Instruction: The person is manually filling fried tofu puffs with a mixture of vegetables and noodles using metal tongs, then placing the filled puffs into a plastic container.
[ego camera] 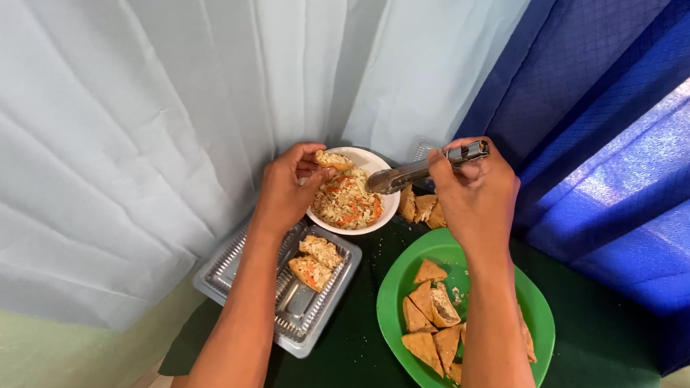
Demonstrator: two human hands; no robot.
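Mid-stuffing: left hand (288,186) gripping a fried tofu triangle (333,160) over the round white bowl of shredded vegetable filling (350,202), right hand (475,192) clamped on metal tongs (416,173), likely needing a steady scoop into the pocket.

Single head cam: you looked steeply down from close range at the dark table (355,355), facing the curtained corner. No second view to overlap.

Green plate (403,284): near rim cut off by the bottom edge, right part hidden under right forearm. Tofu pieces (423,207) behind right hand (475,195) partly hidden. Tong (407,175) tips buried in filling, can't tell what they grip.
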